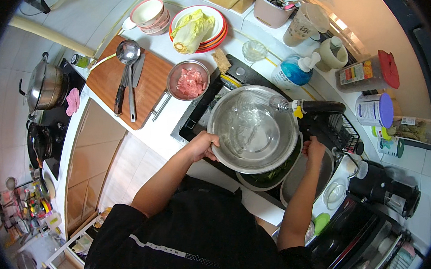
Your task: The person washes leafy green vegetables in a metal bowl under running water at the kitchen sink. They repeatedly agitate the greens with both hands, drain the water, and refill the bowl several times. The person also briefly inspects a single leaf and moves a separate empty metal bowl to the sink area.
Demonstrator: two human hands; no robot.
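My left hand (202, 147) grips the near left rim of a wide stainless steel basin (252, 129), thumb on top. The basin is over the black sink (191, 127), under the faucet (316, 106), and clear water runs into it. Beneath it, partly hidden, is an oval tub (257, 186) with leafy greens (273, 173) inside. My right hand (315, 147) is beside the far end of a grey oval tub (310, 187), its fingers curled; what they hold, if anything, is hidden by the hand.
On the left counter are a wooden cutting board (152, 70) with a cleaver (138, 69) and ladle (128, 52), and a steel pot of raw meat (191, 83). Napa cabbage (191, 32) rests on stacked plates. A soap bottle (292, 73) stands behind the sink.
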